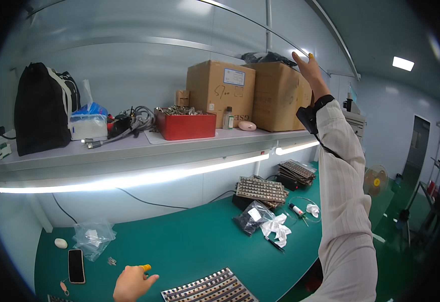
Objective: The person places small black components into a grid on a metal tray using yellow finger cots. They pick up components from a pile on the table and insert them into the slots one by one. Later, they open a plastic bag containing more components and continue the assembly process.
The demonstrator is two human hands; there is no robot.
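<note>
My right arm, in a pale striped sleeve, reaches high above the shelf. My right hand [310, 74] is raised beside a cardboard box [275, 95] and the black plastic bag [268, 57] on top of it. Its fingers are apart, one with a yellow fingertip cover, and it holds nothing that I can see. Low over the green table, my left hand [132, 284] has thumb and forefinger apart, the forefinger in a yellow cover. To its right lies a keyboard-like plate [207, 288] with rows of small dark squares. A black device is strapped to my right wrist.
The shelf [144, 156] bears a black bag [41, 110], tissues [88, 126], cables, a red bin [187, 126] of metal parts and another box [220, 90]. On the table are a phone [76, 267], plastic bags, tweezers [274, 244] and stacked plates [261, 190].
</note>
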